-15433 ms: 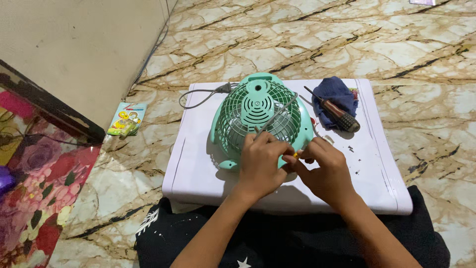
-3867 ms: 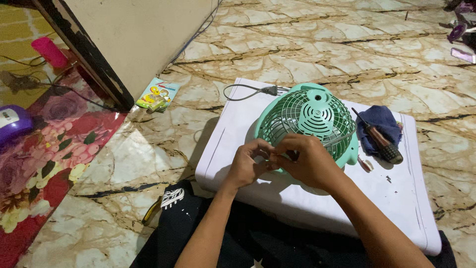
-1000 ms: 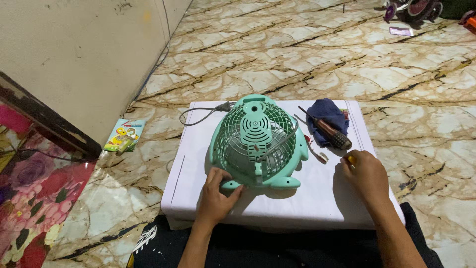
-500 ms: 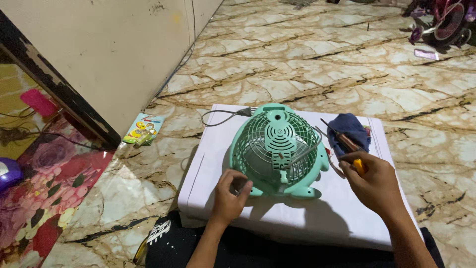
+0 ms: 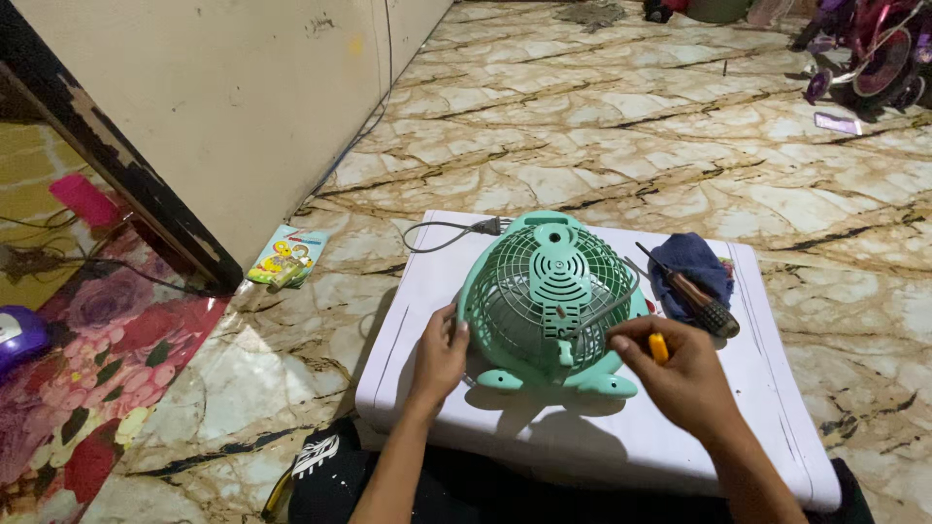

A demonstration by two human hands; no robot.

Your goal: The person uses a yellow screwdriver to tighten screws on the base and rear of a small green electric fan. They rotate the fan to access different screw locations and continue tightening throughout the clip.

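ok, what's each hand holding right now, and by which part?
Left hand grips the green fan by the left rim of its grille. Right hand pinches a small yellow-handled tool by its handle; the tip is hidden.

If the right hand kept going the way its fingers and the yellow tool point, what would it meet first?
Probably the green fan: the right hand points its yellow-handled tool up-left at the rear grille, close by; depth is unclear.
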